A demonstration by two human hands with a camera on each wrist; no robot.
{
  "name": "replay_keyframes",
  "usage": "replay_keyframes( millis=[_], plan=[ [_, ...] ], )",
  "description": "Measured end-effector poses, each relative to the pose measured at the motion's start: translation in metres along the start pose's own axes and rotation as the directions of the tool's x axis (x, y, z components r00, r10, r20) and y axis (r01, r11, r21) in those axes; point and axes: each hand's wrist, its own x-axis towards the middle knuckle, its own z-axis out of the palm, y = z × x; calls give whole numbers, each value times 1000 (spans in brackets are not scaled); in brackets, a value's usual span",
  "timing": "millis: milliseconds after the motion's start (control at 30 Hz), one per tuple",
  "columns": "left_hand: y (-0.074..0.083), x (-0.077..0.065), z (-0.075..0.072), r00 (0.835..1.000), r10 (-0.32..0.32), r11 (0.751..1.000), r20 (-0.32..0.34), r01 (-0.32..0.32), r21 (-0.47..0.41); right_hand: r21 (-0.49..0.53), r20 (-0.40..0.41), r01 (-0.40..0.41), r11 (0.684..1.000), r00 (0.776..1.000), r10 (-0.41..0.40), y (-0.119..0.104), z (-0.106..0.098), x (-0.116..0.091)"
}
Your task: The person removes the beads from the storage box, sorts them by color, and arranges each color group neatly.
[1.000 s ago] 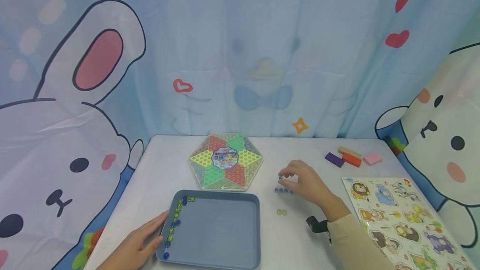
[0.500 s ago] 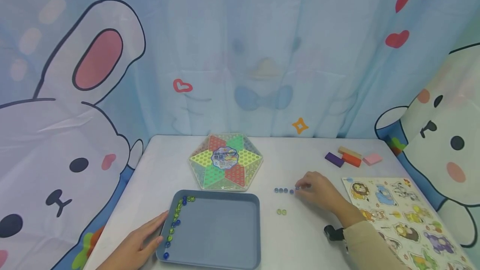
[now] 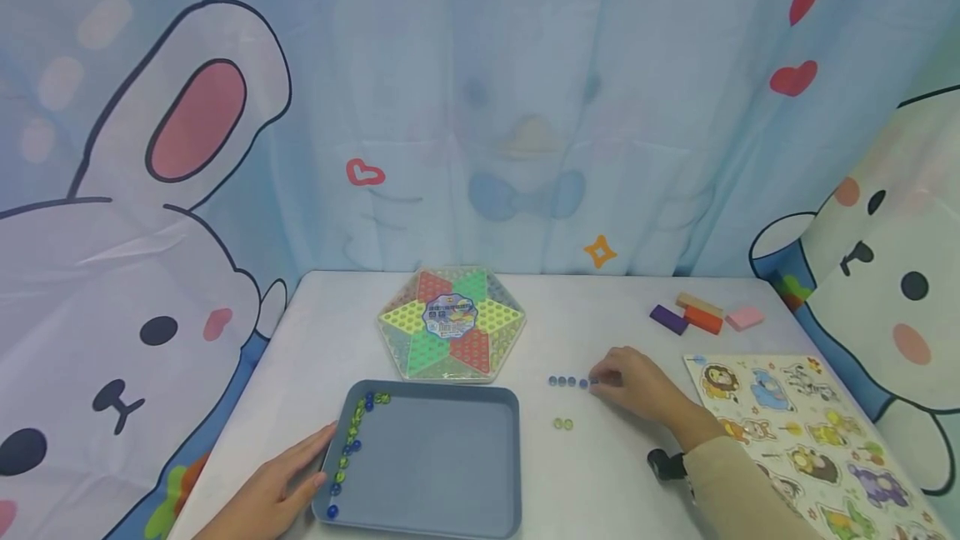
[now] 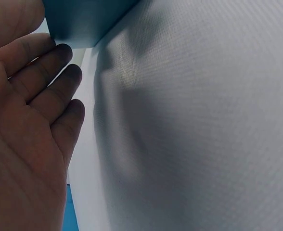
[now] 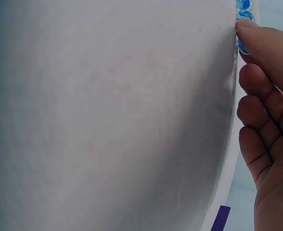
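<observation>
My right hand (image 3: 637, 390) pinches a blue-swirled glass marble (image 5: 242, 47) between thumb and finger, low over the tabletop. The marble is at the right end of a short row of blue marbles (image 3: 562, 382), and the fingers partly cover it. Two green marbles (image 3: 562, 424) lie side by side just in front of that row. My left hand (image 3: 273, 486) rests against the left rim of a grey-blue tray (image 3: 442, 461), its fingers extended. Along that side of the tray are several green marbles (image 3: 342, 463) and blue marbles (image 3: 332, 512).
Behind the tray lies a hexagonal Chinese checkers board (image 3: 450, 340) in clear wrapping. Wooden blocks (image 3: 703, 320) are at the back right. A sheet of animal pictures (image 3: 813, 448) covers the right side, beneath the right forearm. A curtain (image 3: 525, 107) hangs behind the table.
The right hand has carried a blue marble from above the row rightward and down to its right end, staying nearly still over the last half second. The left hand and tray have not moved.
</observation>
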Motion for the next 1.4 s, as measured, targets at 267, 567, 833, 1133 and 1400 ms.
replay_keyframes(
  millis=[267,567,833,1133,1400],
  plan=[
    [0,1,0,1000,-19,1000,14,19,-19,16,19,-26,1000,999,26,0,1,2],
    [-1,-1,0,1000,7,1000,2,-7,4,77,-124,4,997,992,6,-1,-12,1],
    [0,-2,1,1000,19,1000,-22,-19,22,80,-162,156,984,977,-142,-58,-12,15],
    [2,-2,1,999,25,998,-35,-23,51,45,-117,416,908,905,-409,-138,15,38],
    [-1,-1,3,999,24,998,-41,-22,61,8,-48,567,824,823,-566,-203,36,46]
  ],
)
